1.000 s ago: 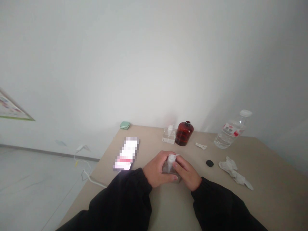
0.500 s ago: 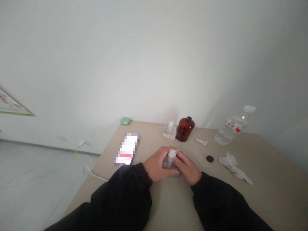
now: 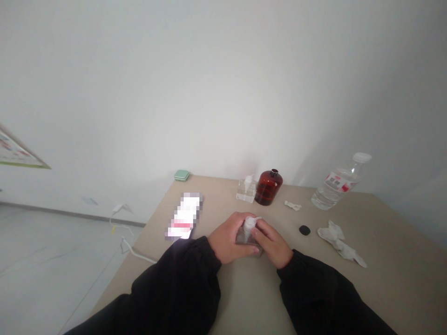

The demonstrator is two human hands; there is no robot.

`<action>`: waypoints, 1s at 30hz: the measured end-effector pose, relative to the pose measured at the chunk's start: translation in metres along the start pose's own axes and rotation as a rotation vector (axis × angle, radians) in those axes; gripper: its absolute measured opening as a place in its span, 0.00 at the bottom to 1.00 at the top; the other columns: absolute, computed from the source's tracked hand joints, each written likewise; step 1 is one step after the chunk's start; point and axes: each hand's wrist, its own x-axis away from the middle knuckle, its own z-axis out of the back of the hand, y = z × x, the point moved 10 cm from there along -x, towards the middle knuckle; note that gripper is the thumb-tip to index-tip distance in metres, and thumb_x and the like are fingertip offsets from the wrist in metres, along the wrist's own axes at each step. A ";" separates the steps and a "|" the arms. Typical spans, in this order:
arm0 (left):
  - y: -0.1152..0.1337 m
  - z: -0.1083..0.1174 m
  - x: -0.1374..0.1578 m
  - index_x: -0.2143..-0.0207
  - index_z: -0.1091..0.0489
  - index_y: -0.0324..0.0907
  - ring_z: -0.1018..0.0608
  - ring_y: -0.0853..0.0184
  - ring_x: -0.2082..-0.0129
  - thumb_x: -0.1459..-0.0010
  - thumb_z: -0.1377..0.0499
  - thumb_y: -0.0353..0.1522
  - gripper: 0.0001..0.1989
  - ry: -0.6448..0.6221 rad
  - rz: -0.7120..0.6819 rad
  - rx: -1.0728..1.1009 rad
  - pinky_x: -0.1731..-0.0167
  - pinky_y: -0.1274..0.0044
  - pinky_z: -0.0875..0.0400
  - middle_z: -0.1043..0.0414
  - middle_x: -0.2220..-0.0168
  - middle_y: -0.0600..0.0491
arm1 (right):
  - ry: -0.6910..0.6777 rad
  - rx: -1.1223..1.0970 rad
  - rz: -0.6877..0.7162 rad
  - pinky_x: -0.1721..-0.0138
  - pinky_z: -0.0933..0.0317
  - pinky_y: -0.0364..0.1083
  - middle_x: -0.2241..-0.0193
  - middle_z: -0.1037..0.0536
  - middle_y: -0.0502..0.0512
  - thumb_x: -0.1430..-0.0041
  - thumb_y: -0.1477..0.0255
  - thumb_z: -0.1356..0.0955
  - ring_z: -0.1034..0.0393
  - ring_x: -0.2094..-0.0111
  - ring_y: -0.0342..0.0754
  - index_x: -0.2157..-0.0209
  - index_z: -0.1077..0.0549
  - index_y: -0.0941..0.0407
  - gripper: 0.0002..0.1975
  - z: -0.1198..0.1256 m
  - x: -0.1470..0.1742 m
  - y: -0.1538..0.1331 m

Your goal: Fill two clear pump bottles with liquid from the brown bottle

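Two hands: left hand (image 3: 228,242) wraps the small clear pump bottle (image 3: 248,238); right hand (image 3: 275,244) pinches its white pump top.
Pump bottle: upright on the table (image 3: 384,260), middle, between both hands.
Inside: too blurry to tell.
Other bottles: three at 12 to 2 o'clock — clear pump bottle (image 3: 246,190), brown bottle (image 3: 267,187), water bottle (image 3: 338,183) holding water.
Tissue: one (image 3: 340,243), 3 o'clock.

both hands (image 3: 253,242) gripping clear pump bottle (image 3: 248,232), tan table (image 3: 384,279)
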 end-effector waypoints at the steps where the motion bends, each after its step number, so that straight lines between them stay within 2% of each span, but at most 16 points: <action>1: 0.000 0.000 0.000 0.43 0.42 0.43 0.30 0.56 0.49 0.54 0.31 0.34 0.36 -0.003 0.000 0.003 0.48 0.66 0.36 0.36 0.49 0.46 | 0.000 0.003 0.007 0.58 0.38 0.50 0.67 0.29 0.53 0.41 0.52 0.38 0.34 0.63 0.51 0.63 0.29 0.56 0.21 0.000 0.000 0.000; 30: 0.001 0.000 0.000 0.43 0.41 0.43 0.31 0.55 0.49 0.54 0.31 0.34 0.36 -0.005 0.001 0.013 0.48 0.65 0.36 0.36 0.49 0.46 | -0.008 0.007 0.030 0.60 0.39 0.49 0.67 0.31 0.53 0.40 0.53 0.39 0.35 0.64 0.51 0.63 0.30 0.56 0.20 0.000 0.000 0.002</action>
